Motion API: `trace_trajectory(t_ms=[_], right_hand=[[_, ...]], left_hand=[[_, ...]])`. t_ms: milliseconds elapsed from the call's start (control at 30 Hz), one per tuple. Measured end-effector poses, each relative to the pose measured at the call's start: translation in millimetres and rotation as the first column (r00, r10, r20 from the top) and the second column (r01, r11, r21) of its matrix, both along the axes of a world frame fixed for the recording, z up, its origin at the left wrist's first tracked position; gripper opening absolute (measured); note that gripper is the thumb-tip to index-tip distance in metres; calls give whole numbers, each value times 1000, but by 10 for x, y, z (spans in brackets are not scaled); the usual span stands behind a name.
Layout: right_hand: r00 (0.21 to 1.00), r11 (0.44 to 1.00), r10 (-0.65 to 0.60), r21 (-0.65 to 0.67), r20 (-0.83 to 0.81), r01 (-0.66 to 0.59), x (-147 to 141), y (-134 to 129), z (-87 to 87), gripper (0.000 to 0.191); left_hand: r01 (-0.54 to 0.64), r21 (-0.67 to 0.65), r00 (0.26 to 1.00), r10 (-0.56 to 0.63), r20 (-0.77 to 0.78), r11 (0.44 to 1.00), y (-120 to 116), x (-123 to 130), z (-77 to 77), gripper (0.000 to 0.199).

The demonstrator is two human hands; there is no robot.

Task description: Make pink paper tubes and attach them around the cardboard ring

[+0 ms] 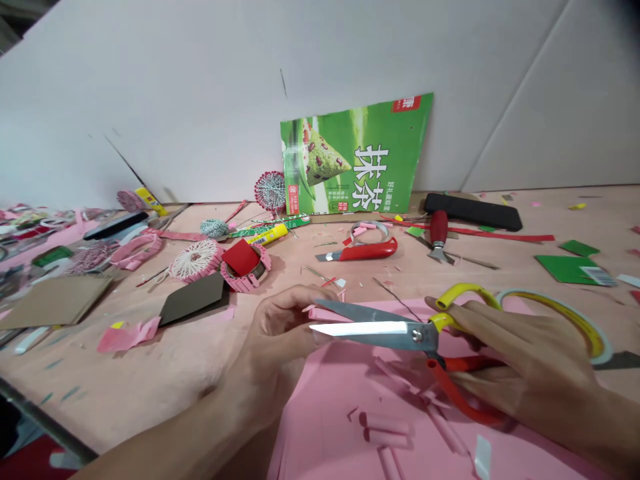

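Note:
My right hand (pixel 530 367) grips scissors (pixel 417 337) with one yellow and one red handle, the blades pointing left and spread a little apart. Between the fingers of my left hand (pixel 280 333) is a small pink paper roll (pixel 323 313), right at the blade tips; fingers and blades hide part of it. Beneath both hands lies a stack of pink paper (pixel 320 427). Several short pink paper rolls (pixel 387 423) and scraps rest on it, along with a small white piece (pixel 483 457).
Behind my hands lie a red utility knife (pixel 370 250), a red-handled tool (pixel 439 230) and a black case (pixel 473 210). A green printed card (pixel 360 160) leans on the white wall. Leftward are a pink-edged ring (pixel 245 277), a glue stick (pixel 270 233) and dark card (pixel 195 300). A tape roll (pixel 565 317) is at right.

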State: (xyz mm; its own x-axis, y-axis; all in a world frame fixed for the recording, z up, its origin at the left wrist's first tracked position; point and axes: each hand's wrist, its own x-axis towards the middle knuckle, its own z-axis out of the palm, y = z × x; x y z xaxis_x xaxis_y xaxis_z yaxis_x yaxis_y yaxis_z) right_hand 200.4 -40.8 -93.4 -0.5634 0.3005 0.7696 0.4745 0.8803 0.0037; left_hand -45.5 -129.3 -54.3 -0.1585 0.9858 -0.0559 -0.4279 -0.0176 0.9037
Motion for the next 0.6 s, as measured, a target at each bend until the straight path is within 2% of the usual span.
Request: trace_trajectory(t_ms=[467, 600], right_hand=[[1000, 998, 31, -55, 5, -30, 54, 19, -98, 32], [1000, 998, 0, -62, 12, 1, 52, 22, -113, 34]], left_hand=[[58, -2, 998, -58, 22, 998, -16, -6, -2, 18], [60, -19, 998, -59, 38, 998, -14, -10, -12, 19]])
